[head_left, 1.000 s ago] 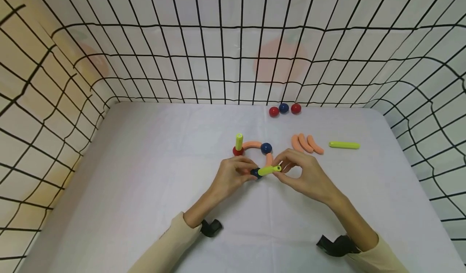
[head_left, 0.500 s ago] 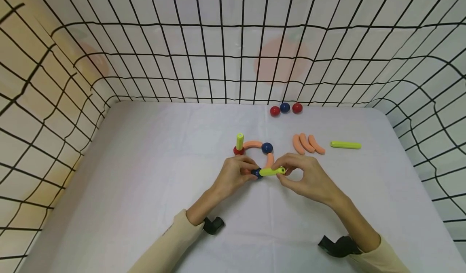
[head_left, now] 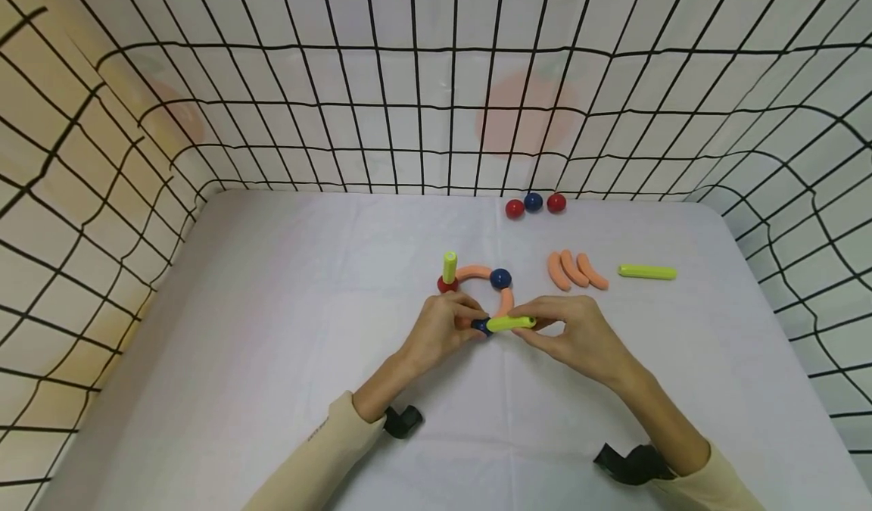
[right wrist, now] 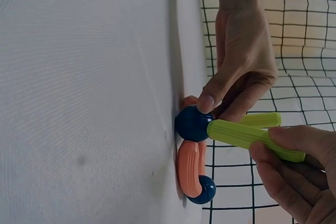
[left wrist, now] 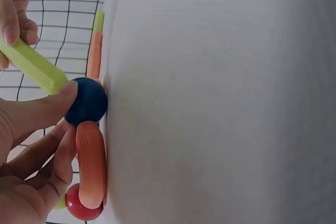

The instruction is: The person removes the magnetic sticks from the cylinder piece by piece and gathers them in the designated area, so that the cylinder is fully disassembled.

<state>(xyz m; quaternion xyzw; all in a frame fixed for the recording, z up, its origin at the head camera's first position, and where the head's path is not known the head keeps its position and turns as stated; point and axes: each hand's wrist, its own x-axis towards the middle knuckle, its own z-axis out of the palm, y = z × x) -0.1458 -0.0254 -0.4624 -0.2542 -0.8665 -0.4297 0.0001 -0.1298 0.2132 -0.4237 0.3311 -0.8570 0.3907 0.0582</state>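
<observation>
My left hand (head_left: 436, 329) grips the near blue ball (right wrist: 191, 123), thumb on one side and fingers on the other. My right hand (head_left: 582, 337) pinches a yellow-green rod (right wrist: 239, 135) by its outer end, and the rod's other end meets that ball. Curved orange pieces (left wrist: 91, 163) and balls form a ring on the table. In it are a second blue ball (head_left: 500, 278) at the far right corner and a red ball (head_left: 446, 283) at the far left, where another yellow-green rod (head_left: 450, 267) stands upright. My left fingers partly cover the ring's near left side.
Behind the ring lie two red balls (head_left: 515, 209) with a blue ball (head_left: 534, 202) between them. Several loose pieces are to the right: curved orange sticks (head_left: 574, 267) and a yellow-green rod (head_left: 647, 272). A black wire grid (head_left: 436, 106) borders the white table (head_left: 272, 306).
My right hand has shifted slightly right and toward me, and the rod it pinches has swung a little lower. My left hand keeps its grip on the blue ball, almost still.
</observation>
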